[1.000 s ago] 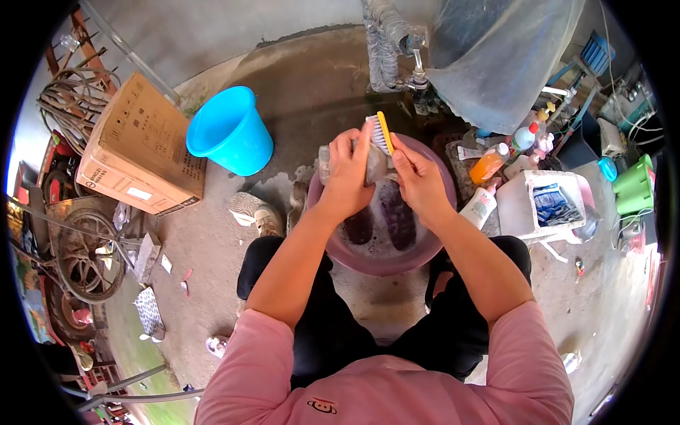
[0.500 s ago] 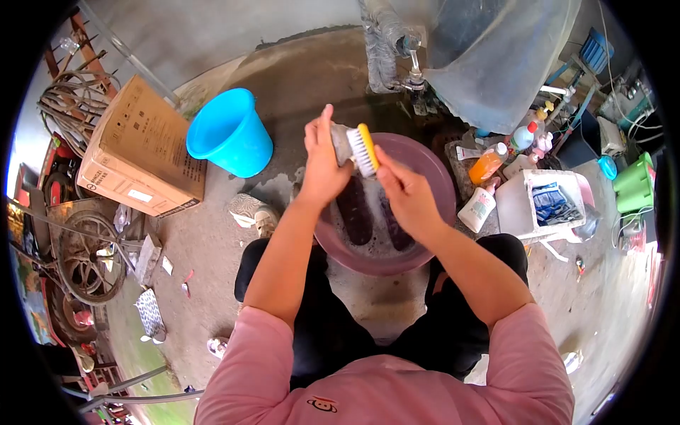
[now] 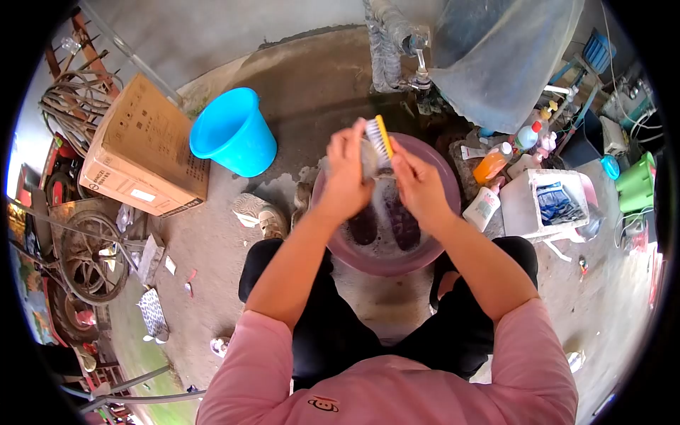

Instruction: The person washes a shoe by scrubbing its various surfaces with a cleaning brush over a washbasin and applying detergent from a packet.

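My right hand (image 3: 419,180) grips a scrub brush (image 3: 380,138) with a yellow back and white bristles. The bristles face left, against or close to a pale greyish thing (image 3: 368,157) in my left hand (image 3: 346,170). My fingers cover most of that thing, so its kind is unclear. Both hands are above a mauve basin (image 3: 446,170) standing between my legs. Inside it, two dark sole-shaped pieces, one of them at the right (image 3: 405,228), lie in sudsy water.
A blue bucket (image 3: 237,134) and a cardboard box (image 3: 142,152) stand at the left, with a beige shoe (image 3: 270,221) nearer. Right of the basin are an orange bottle (image 3: 492,164), a white bottle (image 3: 483,207) and a white foam box (image 3: 520,209). A tap (image 3: 422,71) is behind.
My left hand has shifted right with the pale thing, its fingers now more curled over it. The brush has moved slightly right and up, tilting a little differently.
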The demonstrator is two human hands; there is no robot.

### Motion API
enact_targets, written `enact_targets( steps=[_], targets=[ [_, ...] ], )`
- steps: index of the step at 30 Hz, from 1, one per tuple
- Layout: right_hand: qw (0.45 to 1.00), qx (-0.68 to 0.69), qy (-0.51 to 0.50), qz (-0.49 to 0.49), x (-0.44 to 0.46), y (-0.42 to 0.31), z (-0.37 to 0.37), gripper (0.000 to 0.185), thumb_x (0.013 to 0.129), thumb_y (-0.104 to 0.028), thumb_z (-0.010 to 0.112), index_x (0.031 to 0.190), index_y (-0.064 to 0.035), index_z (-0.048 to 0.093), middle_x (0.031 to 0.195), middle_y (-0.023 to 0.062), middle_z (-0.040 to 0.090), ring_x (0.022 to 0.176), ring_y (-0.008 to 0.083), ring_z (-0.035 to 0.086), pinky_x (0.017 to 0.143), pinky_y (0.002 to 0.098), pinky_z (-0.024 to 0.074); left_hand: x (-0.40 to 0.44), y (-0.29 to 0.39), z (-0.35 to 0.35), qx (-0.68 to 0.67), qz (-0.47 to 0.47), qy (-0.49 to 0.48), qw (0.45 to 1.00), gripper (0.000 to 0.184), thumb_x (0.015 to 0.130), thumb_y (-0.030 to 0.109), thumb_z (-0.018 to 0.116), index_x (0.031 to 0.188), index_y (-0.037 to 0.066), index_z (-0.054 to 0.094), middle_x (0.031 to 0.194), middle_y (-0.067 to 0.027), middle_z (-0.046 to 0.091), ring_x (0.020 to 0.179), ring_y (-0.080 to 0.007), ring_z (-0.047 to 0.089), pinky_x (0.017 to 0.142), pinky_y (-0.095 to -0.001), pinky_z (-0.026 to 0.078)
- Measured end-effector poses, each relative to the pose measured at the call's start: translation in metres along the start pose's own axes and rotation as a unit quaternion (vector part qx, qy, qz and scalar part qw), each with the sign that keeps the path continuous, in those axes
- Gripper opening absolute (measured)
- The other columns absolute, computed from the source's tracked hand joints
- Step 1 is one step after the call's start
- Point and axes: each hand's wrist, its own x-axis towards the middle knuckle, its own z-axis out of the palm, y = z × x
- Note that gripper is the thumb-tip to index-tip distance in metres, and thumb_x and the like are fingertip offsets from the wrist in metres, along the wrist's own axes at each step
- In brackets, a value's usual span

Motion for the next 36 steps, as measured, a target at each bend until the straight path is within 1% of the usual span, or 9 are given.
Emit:
enact_targets(
  steps=[2,6,9,12,16,20,25,31,36],
  targets=[
    [0.997,0.071,0.021,0.033,0.001,-0.007,0.000,0.035,0.091,-0.018,0.048,0.124,-0.0056,0.048,0.073,-0.0060,0.045,0.062,0.0026,0.034,0.054,0.0171,0.0319,-0.006,0.008,0.008,-0.096,-0.031,-0.040,0.994,0.087,0.058,-0.010,0.059,0.135,0.008,0.020,0.114,-0.0182,0.035,0.110,-0.0367,0.038,0.097,-0.0365,0.031],
    [0.996,0.049,0.009,0.070,-0.012,-0.009,0.000,0.035,0.091,-0.019,0.049,0.124,-0.0062,0.048,0.069,-0.0064,0.044,0.059,0.0025,0.033,0.051,0.0171,0.0309,0.012,-0.015,0.003,-0.132,-0.084,0.016,0.988,0.089,0.057,-0.011,0.057,0.135,0.010,0.020,0.115,-0.0173,0.034,0.111,-0.0326,0.038,0.096,-0.0348,0.031],
    [0.995,0.083,0.008,0.058,-0.009,-0.010,-0.001,0.035,0.091,-0.021,0.048,0.123,-0.0070,0.049,0.066,-0.0069,0.042,0.055,0.0018,0.033,0.047,0.0172,0.0284,0.008,-0.001,0.003,-0.067,-0.024,-0.011,0.997,0.090,0.056,-0.011,0.058,0.135,0.011,0.020,0.115,-0.0164,0.035,0.112,-0.0314,0.038,0.097,-0.0346,0.030],
    [0.988,0.125,0.009,0.092,-0.002,-0.016,-0.007,0.035,0.091,-0.023,0.048,0.123,-0.0088,0.050,0.061,-0.0080,0.038,0.050,0.0008,0.032,0.043,0.0170,0.0253,-0.001,0.016,0.006,-0.152,-0.033,-0.073,0.985,0.091,0.056,-0.012,0.057,0.135,0.011,0.020,0.115,-0.0155,0.035,0.112,-0.0313,0.038,0.098,-0.0352,0.028],
    [0.983,0.108,-0.001,0.145,-0.016,-0.019,-0.005,0.035,0.092,-0.023,0.047,0.125,-0.0114,0.049,0.059,-0.0082,0.038,0.048,0.0009,0.032,0.042,0.0164,0.0269,0.015,-0.012,0.000,-0.147,-0.068,0.001,0.987,0.090,0.056,-0.012,0.057,0.136,0.011,0.021,0.114,-0.0161,0.036,0.112,-0.0319,0.038,0.098,-0.0347,0.028],
    [0.980,0.127,-0.006,0.153,-0.008,-0.016,-0.009,0.034,0.092,-0.024,0.047,0.125,-0.0135,0.049,0.062,-0.0079,0.040,0.048,0.0012,0.033,0.041,0.0167,0.0278,0.006,0.004,0.004,-0.098,0.009,-0.052,0.994,0.090,0.056,-0.011,0.059,0.136,0.011,0.021,0.114,-0.0156,0.037,0.110,-0.0320,0.039,0.098,-0.0346,0.028],
    [0.982,0.117,0.002,0.146,-0.012,-0.011,-0.006,0.034,0.092,-0.024,0.048,0.124,-0.0129,0.049,0.063,-0.0074,0.040,0.049,0.0011,0.033,0.042,0.0173,0.0281,0.006,-0.005,0.004,-0.181,-0.067,-0.078,0.978,0.091,0.056,-0.012,0.057,0.136,0.010,0.019,0.115,-0.0158,0.036,0.112,-0.0316,0.038,0.098,-0.0339,0.028],
    [0.981,0.131,-0.015,0.143,-0.006,-0.015,-0.008,0.034,0.091,-0.023,0.048,0.123,-0.0124,0.050,0.065,-0.0072,0.041,0.050,0.0008,0.033,0.042,0.0175,0.0286,0.002,0.004,0.000,-0.147,-0.019,-0.083,0.985,0.090,0.058,-0.011,0.056,0.137,0.012,0.019,0.114,-0.0154,0.036,0.112,-0.0313,0.038,0.098,-0.0331,0.028],
    [0.981,0.130,-0.005,0.144,-0.011,-0.019,-0.005,0.035,0.091,-0.023,0.049,0.124,-0.0123,0.049,0.065,-0.0071,0.040,0.050,0.0011,0.032,0.042,0.0171,0.0287,0.003,0.000,-0.001,-0.219,-0.077,-0.103,0.967,0.091,0.059,-0.011,0.059,0.138,0.014,0.020,0.117,-0.0125,0.037,0.113,-0.0273,0.038,0.098,-0.0318,0.029]
  ],
)
